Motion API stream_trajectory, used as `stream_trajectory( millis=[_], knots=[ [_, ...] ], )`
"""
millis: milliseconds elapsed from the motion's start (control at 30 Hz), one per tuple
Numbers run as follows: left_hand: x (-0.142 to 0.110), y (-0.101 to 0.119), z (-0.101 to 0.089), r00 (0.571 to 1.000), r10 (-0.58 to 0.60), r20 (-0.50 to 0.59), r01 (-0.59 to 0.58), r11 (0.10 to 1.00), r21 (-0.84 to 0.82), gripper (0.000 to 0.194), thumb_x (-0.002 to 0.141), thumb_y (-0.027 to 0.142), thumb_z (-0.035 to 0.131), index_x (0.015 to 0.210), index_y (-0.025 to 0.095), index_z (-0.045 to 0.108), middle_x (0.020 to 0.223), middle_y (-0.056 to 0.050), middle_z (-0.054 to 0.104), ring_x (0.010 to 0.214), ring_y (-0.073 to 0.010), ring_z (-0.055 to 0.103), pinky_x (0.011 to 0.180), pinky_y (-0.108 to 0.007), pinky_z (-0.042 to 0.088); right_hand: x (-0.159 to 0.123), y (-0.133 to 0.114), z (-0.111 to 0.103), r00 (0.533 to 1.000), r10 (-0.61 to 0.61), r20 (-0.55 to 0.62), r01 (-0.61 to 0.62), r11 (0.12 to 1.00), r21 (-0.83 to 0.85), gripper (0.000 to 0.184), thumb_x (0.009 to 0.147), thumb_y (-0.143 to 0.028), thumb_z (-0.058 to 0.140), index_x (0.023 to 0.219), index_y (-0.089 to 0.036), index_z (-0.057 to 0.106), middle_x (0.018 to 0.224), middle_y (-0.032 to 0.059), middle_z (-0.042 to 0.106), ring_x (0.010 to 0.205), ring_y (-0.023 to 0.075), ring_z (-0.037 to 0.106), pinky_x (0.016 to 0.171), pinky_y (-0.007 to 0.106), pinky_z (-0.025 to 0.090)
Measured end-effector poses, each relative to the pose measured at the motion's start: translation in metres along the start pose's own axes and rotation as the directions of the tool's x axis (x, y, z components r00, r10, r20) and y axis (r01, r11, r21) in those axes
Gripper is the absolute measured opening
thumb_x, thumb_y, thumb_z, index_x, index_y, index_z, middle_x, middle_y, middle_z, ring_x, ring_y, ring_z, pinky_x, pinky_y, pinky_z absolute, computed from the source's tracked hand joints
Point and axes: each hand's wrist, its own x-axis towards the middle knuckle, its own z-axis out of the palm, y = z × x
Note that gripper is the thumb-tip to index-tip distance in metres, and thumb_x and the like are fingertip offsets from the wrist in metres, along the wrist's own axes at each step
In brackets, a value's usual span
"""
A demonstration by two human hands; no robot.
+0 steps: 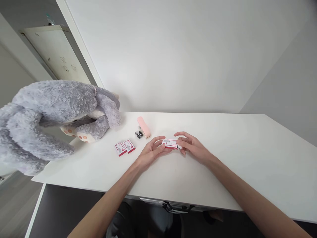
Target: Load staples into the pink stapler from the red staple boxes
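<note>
Both my hands meet over a small red-and-white staple box (171, 144) lying on the white table (247, 158). My left hand (151, 152) grips the box's left end with thumb and fingers. My right hand (192, 147) pinches its right end, where a little tab or inner tray sticks out. Two more red-and-white staple boxes (124, 147) lie side by side to the left of my hands. A pink stapler (144, 127) lies beyond them, with a small black part (139, 134) at its near end.
A big grey plush toy (54, 115) hangs over the table's left end, its paws near the far left corner. White walls close off the back and right side. The table's near edge runs just below my forearms.
</note>
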Motion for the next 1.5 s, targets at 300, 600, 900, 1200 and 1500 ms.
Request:
stream_trajectory(
  millis=[300, 600, 900, 1200, 1500],
  knots=[
    [0.0009, -0.0044, 0.0013, 0.990, 0.136, 0.022, -0.137, 0.966, 0.217, 0.044, 0.091, 0.042, 0.074, 0.125, 0.022, 0.054, 0.144, -0.013, 0.060, 0.115, -0.0286, 0.072, 0.113, -0.051, 0.046, -0.0015, -0.0020, -0.0011, 0.999, 0.023, -0.041, -0.025, 0.999, -0.046, 0.044, 0.091, -0.055, 0.070, 0.124, -0.028, 0.059, 0.059, -0.0079, 0.054, 0.054, 0.0124, 0.046, 0.067, 0.031, 0.041],
    [-0.0021, -0.0015, 0.0004, 0.996, 0.094, 0.000, -0.092, 0.978, 0.188, 0.052, 0.092, 0.043, 0.072, 0.135, 0.022, 0.051, 0.135, -0.015, 0.068, 0.114, -0.0305, 0.073, 0.116, -0.055, 0.042, 0.0007, 0.0003, -0.0012, 0.998, 0.051, 0.033, -0.053, 0.996, 0.074, 0.046, 0.091, -0.057, 0.069, 0.124, -0.026, 0.062, 0.065, -0.0055, 0.053, 0.059, 0.0138, 0.050, 0.062, 0.031, 0.043],
    [-0.0001, 0.0002, 0.0043, 0.986, 0.116, -0.118, -0.084, 0.965, 0.247, 0.049, 0.092, 0.049, 0.071, 0.127, 0.021, 0.052, 0.133, -0.013, 0.069, 0.106, -0.0295, 0.076, 0.115, -0.054, 0.041, 0.0015, -0.0011, 0.0015, 0.996, -0.021, -0.084, 0.025, 0.999, 0.044, 0.049, 0.084, -0.054, 0.078, 0.122, -0.028, 0.061, 0.082, -0.0027, 0.061, 0.062, 0.0123, 0.054, 0.062, 0.031, 0.046],
    [0.0021, -0.0004, 0.0043, 0.980, 0.120, -0.160, -0.085, 0.974, 0.208, 0.050, 0.090, 0.050, 0.072, 0.123, 0.018, 0.052, 0.131, -0.016, 0.068, 0.102, -0.0291, 0.077, 0.112, -0.051, 0.044, 0.0039, 0.0005, 0.0008, 0.983, -0.014, -0.183, 0.007, 0.999, -0.036, 0.050, 0.080, -0.055, 0.081, 0.117, -0.026, 0.065, 0.095, 0.0011, 0.066, 0.062, 0.0128, 0.055, 0.062, 0.033, 0.046],
    [-0.0003, 0.0012, 0.0061, 0.984, 0.129, -0.127, -0.093, 0.961, 0.259, 0.050, 0.090, 0.051, 0.072, 0.124, 0.020, 0.051, 0.129, -0.014, 0.069, 0.100, -0.0283, 0.077, 0.110, -0.050, 0.044, 0.0034, 0.0013, 0.0011, 0.989, 0.012, -0.145, -0.003, 0.998, 0.066, 0.046, 0.087, -0.061, 0.071, 0.114, -0.024, 0.064, 0.073, -0.0029, 0.058, 0.060, 0.0129, 0.051, 0.063, 0.032, 0.045]
  ],
)
